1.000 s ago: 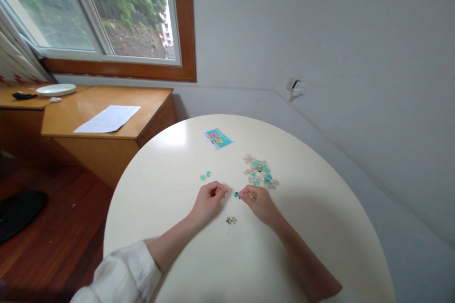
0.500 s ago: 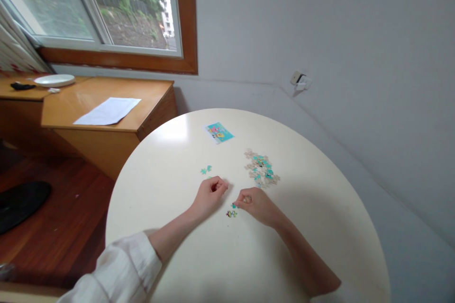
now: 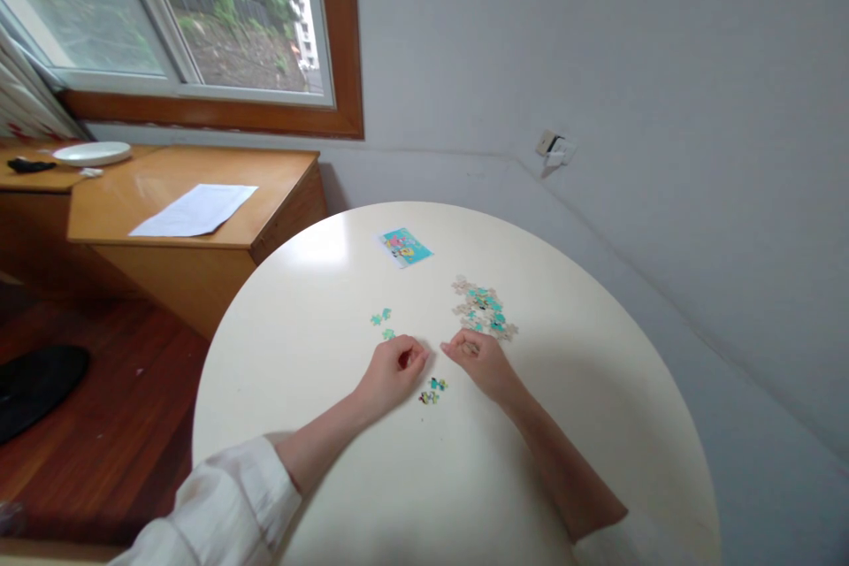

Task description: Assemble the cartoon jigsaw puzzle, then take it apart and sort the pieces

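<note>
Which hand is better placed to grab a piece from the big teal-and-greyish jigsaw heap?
Probably the right hand: it is just on the near side of the heap of teal and greyish jigsaw pieces. The left hand is farther away, closer to three small light-green jigsaw pieces.

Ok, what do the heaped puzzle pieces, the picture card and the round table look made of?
Puzzle pieces: probably cardboard, with printed teal fronts and dull greyish-beige backs.
Picture card: likely paper or thin card, flat with a colourful print; its finish is unclear.
Round table: perhaps laminate or painted board, smooth and glossy, given the bright glare.
</note>
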A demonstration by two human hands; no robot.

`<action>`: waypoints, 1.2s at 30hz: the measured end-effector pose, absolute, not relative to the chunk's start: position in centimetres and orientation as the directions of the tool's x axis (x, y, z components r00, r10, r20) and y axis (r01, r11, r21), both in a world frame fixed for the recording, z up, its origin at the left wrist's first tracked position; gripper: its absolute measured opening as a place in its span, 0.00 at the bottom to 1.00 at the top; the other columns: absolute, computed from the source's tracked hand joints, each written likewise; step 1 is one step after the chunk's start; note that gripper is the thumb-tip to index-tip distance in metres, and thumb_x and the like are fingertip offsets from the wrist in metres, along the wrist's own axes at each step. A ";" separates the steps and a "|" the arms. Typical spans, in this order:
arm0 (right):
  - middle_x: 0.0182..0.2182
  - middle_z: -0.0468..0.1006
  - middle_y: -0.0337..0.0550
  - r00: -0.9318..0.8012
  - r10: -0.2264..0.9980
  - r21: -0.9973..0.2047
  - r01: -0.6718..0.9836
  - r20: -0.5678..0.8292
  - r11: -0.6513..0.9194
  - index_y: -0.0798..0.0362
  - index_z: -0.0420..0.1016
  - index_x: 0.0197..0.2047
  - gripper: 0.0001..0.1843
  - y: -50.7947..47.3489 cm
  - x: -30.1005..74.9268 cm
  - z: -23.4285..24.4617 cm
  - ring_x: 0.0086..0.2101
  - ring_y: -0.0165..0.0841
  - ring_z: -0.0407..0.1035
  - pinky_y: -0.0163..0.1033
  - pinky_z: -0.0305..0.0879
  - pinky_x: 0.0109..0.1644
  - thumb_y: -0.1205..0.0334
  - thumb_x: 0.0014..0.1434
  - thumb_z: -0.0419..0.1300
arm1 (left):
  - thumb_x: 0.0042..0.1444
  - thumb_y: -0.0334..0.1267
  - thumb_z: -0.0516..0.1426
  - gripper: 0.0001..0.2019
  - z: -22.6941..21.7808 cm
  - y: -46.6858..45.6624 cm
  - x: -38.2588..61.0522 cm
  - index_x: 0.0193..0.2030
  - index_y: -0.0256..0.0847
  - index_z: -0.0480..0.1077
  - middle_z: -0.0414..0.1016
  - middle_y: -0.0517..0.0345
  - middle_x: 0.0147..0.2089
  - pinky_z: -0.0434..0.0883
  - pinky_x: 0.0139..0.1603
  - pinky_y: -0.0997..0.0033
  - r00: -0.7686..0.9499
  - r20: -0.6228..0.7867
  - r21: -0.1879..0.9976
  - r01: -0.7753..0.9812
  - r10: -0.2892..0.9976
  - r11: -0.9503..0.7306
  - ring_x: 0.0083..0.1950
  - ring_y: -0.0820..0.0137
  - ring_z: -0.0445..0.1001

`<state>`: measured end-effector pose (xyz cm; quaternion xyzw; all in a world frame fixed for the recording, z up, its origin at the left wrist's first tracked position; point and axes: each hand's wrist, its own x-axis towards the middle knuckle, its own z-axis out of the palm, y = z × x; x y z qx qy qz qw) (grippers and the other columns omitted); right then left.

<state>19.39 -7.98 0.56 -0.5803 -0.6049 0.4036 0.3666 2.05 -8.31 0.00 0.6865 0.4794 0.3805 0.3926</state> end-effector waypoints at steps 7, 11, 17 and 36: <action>0.24 0.67 0.37 -0.017 0.958 -0.905 -0.325 -0.285 -0.275 0.54 0.74 0.36 0.21 -6.8 19.8 -0.3 0.20 0.25 0.57 0.33 0.54 0.23 0.45 0.48 0.59 | 0.44 0.23 0.50 0.15 -0.2 -8.8 1.9 0.33 0.39 0.75 0.74 0.52 0.35 0.65 0.39 0.70 0.581 0.285 0.701 0.416 0.762 -0.579 0.36 0.69 0.69; 0.35 0.76 0.48 -0.116 0.931 -0.797 -0.487 -0.346 -0.357 0.54 0.74 0.38 0.13 -6.8 20.0 -0.3 0.37 0.34 0.70 0.41 0.66 0.43 0.56 0.54 0.54 | 0.41 0.21 0.48 0.17 0.3 -9.0 1.7 0.32 0.40 0.75 0.75 0.54 0.34 0.64 0.43 0.69 0.667 0.254 0.660 0.410 0.701 -0.630 0.37 0.69 0.70; 0.43 0.75 0.56 -0.246 0.907 -0.724 -0.545 -0.343 -0.422 0.59 0.70 0.42 0.13 -7.2 20.0 -0.2 0.48 0.39 0.69 0.48 0.56 0.60 0.64 0.54 0.52 | 0.45 0.22 0.49 0.15 0.1 -9.1 1.9 0.32 0.39 0.73 0.74 0.55 0.31 0.63 0.43 0.70 0.641 0.255 0.690 0.404 0.724 -0.601 0.35 0.70 0.70; 0.55 0.65 0.57 -0.607 0.767 -0.758 -0.395 -0.208 -0.519 0.57 0.57 0.60 0.37 -9.3 17.3 0.5 0.58 0.38 0.56 0.50 0.47 0.63 0.41 0.56 0.52 | 0.55 0.30 0.51 0.08 -0.3 -8.9 2.1 0.33 0.38 0.71 0.70 0.55 0.31 0.65 0.36 0.73 0.384 0.379 0.744 0.415 0.842 -0.524 0.34 0.71 0.67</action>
